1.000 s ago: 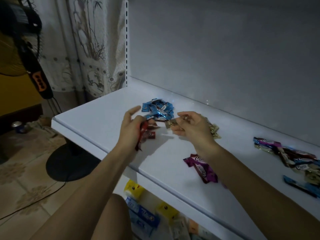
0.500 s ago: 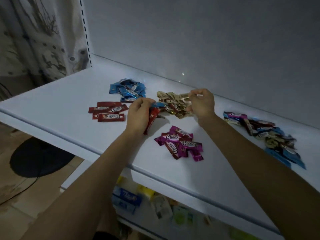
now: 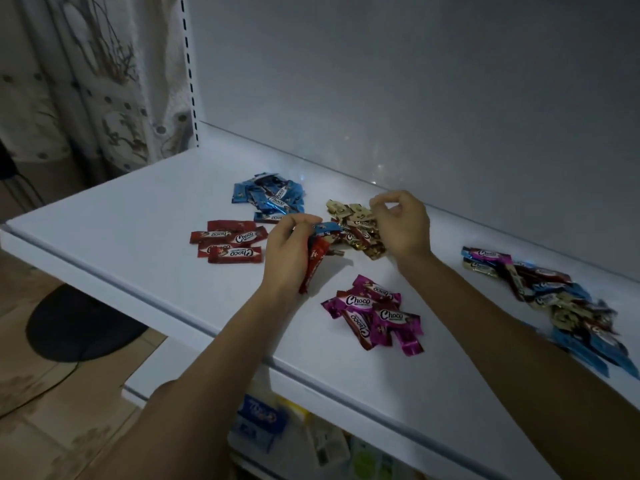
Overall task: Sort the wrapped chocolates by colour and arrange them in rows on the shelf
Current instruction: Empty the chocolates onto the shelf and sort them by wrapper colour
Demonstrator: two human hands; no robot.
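From the head camera, the sorting looks well begun but not finished. Four loose piles lie on the flat white shelf: blue-wrapped chocolates toward the back, red-wrapped chocolates just in front and to their left, gold-wrapped chocolates in the middle, and magenta-wrapped chocolates nearer the front edge. These are grouped by colour, yet none is laid in a tidy row; only the red ones come near to it, stacked roughly parallel. Well apart, at the right end of the shelf, a mixed heap of blue, gold, dark and magenta pieces remains to be sorted, so I judge that both the rest of the sorting and all the row-making are left. The left hand hovers between the red and gold piles, its fingers curled round a long red wrapper that hangs below the palm, with a blue wrapper caught at its fingertips. The right hand sits over the gold pile, fingers bent with thumb and forefinger drawn close together; whether they pinch a gold piece I cannot tell.
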